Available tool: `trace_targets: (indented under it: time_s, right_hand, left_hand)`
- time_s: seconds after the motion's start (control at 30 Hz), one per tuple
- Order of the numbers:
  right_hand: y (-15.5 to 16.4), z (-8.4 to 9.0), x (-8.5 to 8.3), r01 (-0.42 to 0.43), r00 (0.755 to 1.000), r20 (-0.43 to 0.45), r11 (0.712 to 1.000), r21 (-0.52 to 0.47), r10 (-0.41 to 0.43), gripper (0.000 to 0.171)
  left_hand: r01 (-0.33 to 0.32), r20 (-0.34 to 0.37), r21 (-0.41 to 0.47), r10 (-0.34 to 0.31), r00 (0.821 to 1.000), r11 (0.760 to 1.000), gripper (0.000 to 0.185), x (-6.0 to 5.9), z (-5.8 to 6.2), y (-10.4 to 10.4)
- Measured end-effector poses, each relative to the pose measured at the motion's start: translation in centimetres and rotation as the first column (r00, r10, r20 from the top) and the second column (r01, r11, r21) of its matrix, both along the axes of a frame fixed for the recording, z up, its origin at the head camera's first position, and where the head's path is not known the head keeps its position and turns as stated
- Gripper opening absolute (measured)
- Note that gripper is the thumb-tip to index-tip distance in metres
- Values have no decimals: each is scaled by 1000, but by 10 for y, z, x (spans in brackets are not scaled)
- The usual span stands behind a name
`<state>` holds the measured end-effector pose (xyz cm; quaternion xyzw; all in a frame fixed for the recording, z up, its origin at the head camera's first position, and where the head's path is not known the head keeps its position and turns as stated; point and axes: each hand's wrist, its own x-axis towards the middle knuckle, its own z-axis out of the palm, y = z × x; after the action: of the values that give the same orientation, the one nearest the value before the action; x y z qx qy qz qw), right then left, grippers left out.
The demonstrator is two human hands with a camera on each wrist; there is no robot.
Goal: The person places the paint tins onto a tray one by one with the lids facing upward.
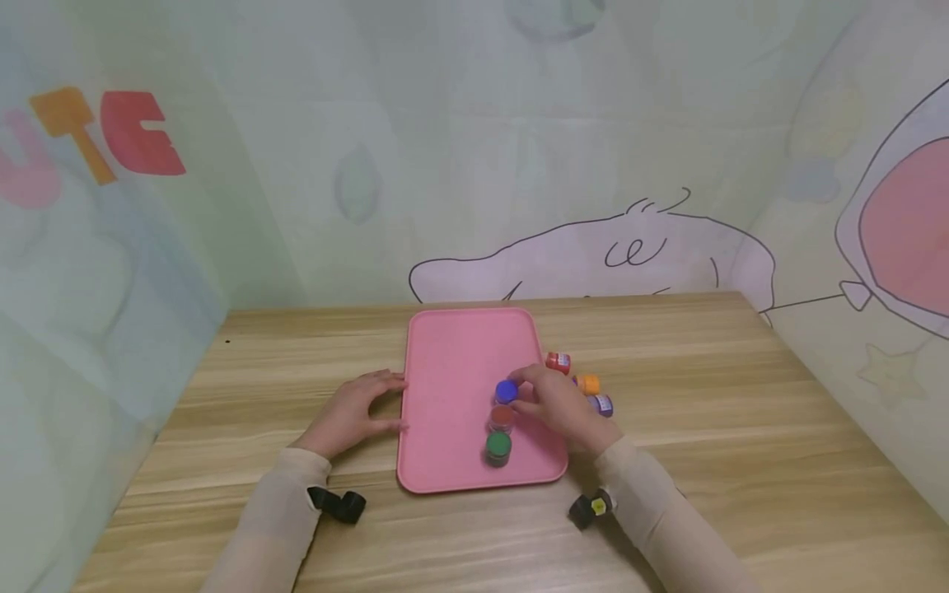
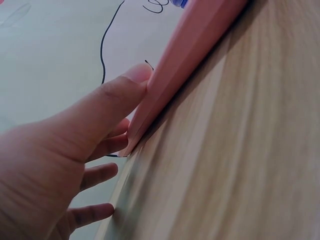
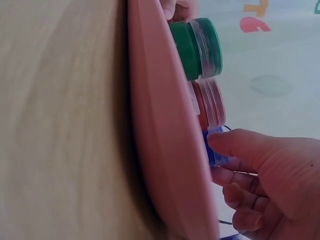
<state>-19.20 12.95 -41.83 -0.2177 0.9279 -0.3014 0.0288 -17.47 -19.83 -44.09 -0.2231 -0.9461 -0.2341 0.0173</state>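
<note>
The left hand (image 1: 356, 412), thumb and fingers wide apart, touches the pink tray (image 1: 445, 371)'s left edge. A green jar (image 1: 498, 449), red jar (image 1: 502, 418) and blue jar (image 1: 507, 390) line up away from the person; the right hand (image 1: 558, 402), nearer, pinches the blue, farthest one from its right side.

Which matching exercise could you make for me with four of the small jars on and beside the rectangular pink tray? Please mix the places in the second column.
Things:
1. small round green-topped jar
2. small round blue-topped jar
3. small round brownish-red-topped jar
4. small orange jar

Places:
A. between the green-topped and blue-topped jars
B. on the wooden table, to the right of the rectangular pink tray
C. closest of the four to the tray's near edge
D. pinched by the person's right hand

Right pairs: 1-C, 2-D, 3-A, 4-B
</note>
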Motion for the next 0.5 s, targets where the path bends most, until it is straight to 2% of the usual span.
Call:
trace_targets:
  time_s: [0.13, 0.37, 0.5]
  right_hand:
    - [2, 3, 0, 2, 1000, -1, 1000, 23, -2, 31]
    - [7, 8, 0, -22, 998, -60, 998, 54, 26, 28]
    - [10, 11, 0, -9, 999, -44, 994, 112, 14, 27]
  left_hand:
    - [-3, 7, -1, 3, 1000, 1000, 68, 1, 0, 0]
    - [5, -2, -5, -5, 1000, 1000, 68, 0, -1, -1]
    - [9, -8, -5, -9, 1000, 1000, 68, 0, -1, -1]
